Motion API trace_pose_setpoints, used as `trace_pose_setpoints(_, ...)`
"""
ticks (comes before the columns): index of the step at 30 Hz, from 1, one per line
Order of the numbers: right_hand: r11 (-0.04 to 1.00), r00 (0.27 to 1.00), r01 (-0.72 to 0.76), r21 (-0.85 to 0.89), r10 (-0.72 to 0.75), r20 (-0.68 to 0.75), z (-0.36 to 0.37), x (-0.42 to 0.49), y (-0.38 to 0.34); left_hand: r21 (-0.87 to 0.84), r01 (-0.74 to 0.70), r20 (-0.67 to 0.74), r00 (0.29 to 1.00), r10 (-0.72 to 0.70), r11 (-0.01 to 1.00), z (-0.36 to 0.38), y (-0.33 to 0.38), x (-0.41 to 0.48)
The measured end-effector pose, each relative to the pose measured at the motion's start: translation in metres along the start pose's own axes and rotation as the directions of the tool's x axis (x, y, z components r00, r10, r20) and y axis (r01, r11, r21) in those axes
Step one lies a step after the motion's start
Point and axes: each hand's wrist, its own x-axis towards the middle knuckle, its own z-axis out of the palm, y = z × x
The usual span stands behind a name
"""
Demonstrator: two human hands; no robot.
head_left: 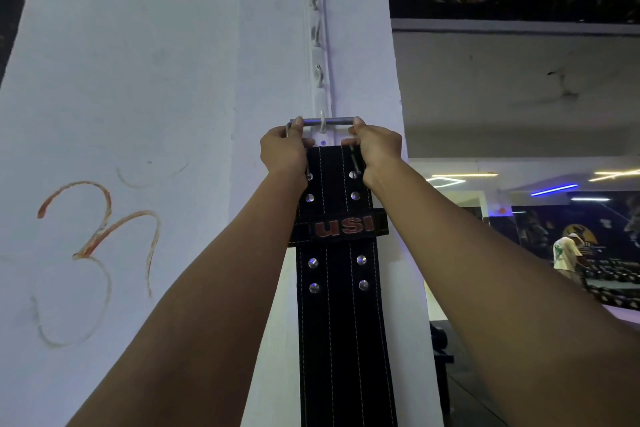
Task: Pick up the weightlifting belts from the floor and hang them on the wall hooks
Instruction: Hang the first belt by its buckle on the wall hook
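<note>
Here, the left hand point(284, 149) and right hand point(375, 149) each hold a clenched grip on the black stitched leather belt's point(341, 305) grey metal buckle bar point(327, 121), which sits across the lowest white wall hook point(322, 123).

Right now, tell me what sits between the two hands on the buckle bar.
Head view: the lowest white wall hook crosses the bar midway between left hand and right hand.

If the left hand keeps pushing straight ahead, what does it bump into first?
Most likely the white wall. The left hand grips the belt buckle bar near the lowest hook, though depth is unclear.
</note>
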Motion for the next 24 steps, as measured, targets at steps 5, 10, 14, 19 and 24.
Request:
trace_pose_setpoints(5,1.0,0.999,-0.01,-0.028,0.011,0.039,-0.01,-0.014,0.002,-0.007,0.043,0.017,0.999,-0.042,0.999,-0.012,0.001,-0.013)
trace_pose_setpoints(10,0.994,0.988,-0.052,-0.095,0.065,0.137,-0.031,-0.038,0.004,0.129,0.049,0.108,0.992,-0.063,0.99,-0.031,0.001,-0.036)
trace_pose_setpoints(14,0.988,0.99,-0.03,-0.151,0.05,0.131,-0.047,-0.063,0.006,0.229,0.083,0.171,0.977,-0.124,0.97,-0.051,0.008,-0.06)
trace_pose_setpoints(19,0.974,0.999,-0.007,-0.224,0.018,0.047,-0.065,-0.107,0.007,0.306,0.067,0.197,0.971,-0.132,0.95,-0.08,0.02,-0.11)
trace_pose_setpoints(24,0.97,0.99,-0.127,-0.207,0.137,0.039,-0.083,-0.175,0.011,0.299,0.135,0.215,0.955,-0.204,0.945,-0.114,0.04,-0.169)
